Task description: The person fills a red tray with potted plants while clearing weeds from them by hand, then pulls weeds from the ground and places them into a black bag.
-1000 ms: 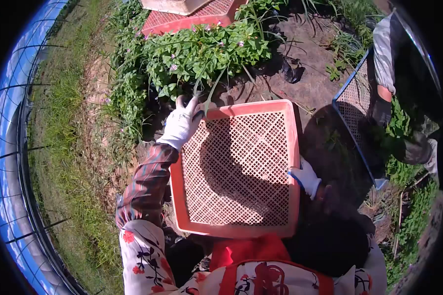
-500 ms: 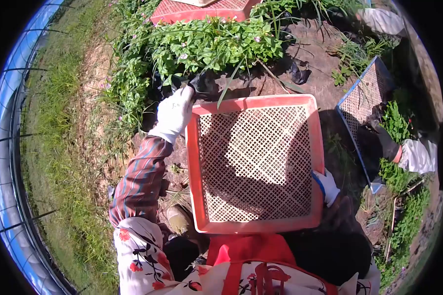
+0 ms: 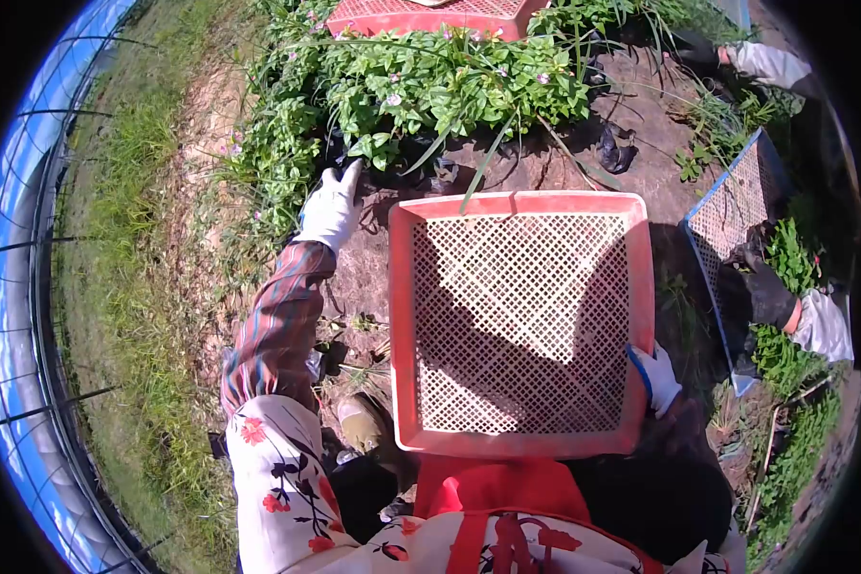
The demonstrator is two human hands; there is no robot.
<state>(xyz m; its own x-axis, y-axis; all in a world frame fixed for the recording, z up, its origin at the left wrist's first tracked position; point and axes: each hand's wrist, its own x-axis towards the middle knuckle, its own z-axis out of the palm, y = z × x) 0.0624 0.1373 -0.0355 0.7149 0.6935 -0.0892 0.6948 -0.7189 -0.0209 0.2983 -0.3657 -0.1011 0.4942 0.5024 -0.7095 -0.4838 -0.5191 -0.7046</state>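
Over the dark ground (image 3: 365, 287), just in front of the person's red cloth (image 3: 521, 486), I see a wide tray (image 3: 526, 306). It is almost square, with rounded corners. Its walls are of faded red, smooth, and look like hard plastic; its floor is cream-coloured, a net of small holes in slanting lines. Shadow covers some part of this floor, and sun makes the rest very bright. I cannot tell whether the tray touches the ground.

The right hand (image 3: 654, 380), in a white and blue glove, is curled on the right wall of the tray; not all its fingers are visible to me. The left hand (image 3: 329, 212), in a white glove, is apart from the tray, near the leafy plants (image 3: 459, 91). Two of its fingers stand a little spread, and I see nothing pinched between them.

The striped sleeve (image 3: 279, 320) is of wrinkled cloth. At my right side, a blue-edged tray (image 3: 730, 210) looks tilted, with another person's dark-gloved hand (image 3: 770, 292) beside it.
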